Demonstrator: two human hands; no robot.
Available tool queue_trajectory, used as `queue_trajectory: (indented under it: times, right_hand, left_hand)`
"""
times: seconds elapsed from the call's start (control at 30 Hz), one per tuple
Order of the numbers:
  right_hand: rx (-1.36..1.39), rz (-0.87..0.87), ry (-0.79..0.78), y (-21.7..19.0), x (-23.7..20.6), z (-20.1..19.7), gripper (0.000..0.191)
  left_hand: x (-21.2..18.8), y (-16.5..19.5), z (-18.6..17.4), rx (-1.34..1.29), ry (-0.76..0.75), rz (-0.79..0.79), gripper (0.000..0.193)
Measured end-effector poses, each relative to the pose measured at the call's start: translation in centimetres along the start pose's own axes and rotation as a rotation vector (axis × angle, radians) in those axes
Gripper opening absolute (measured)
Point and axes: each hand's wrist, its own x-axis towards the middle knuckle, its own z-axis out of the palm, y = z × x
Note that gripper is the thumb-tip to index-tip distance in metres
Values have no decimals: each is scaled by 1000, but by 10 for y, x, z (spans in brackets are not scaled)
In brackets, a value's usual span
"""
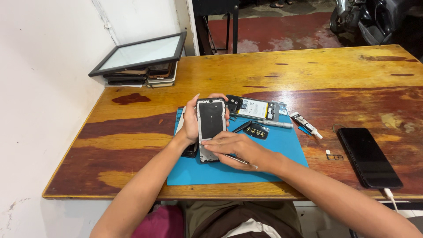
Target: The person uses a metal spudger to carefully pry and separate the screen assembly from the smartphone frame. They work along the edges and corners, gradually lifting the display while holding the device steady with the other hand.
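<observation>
My left hand (190, 123) grips an opened phone frame (211, 121), silver with a dark inner panel, holding it upright over a blue work mat (282, 145). At the frame's lower edge rests my right hand (235, 150), which also holds a thin metal tool (240, 161) whose tip points right. Behind the frame lies an opened phone body with a white battery (252, 108). A screwdriver (275, 124) and a small black part (257, 131) lie on the mat beside it.
A black phone (369, 156) with a white cable lies at the right of the wooden table (308, 70). A small glue tube (305, 124) and a card tray (334, 156) lie nearby. Stacked screens and phones (141, 66) sit at the back left by the wall.
</observation>
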Motion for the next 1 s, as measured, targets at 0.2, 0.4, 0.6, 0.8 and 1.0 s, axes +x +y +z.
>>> queue_trajectory:
  times: [0.2, 0.4, 0.6, 0.8, 1.0]
  right_hand:
    - [6, -14, 2, -2, -1, -3, 51]
    - [-29, -70, -43, -3, -2, -4, 45]
    - [166, 165, 26, -3, -3, -6, 37]
    - [105, 103, 44, -2, -1, -5, 37]
    - [90, 130, 40, -1, 0, -4, 36]
  left_hand:
    - [2, 0, 2, 2, -18, 13, 73]
    - [2, -1, 2, -9, -8, 4, 72]
    - [2, 0, 3, 8, -17, -5, 73]
    - [3, 0, -1, 12, -20, -3, 71]
    - [4, 2, 0, 14, -20, -6, 72]
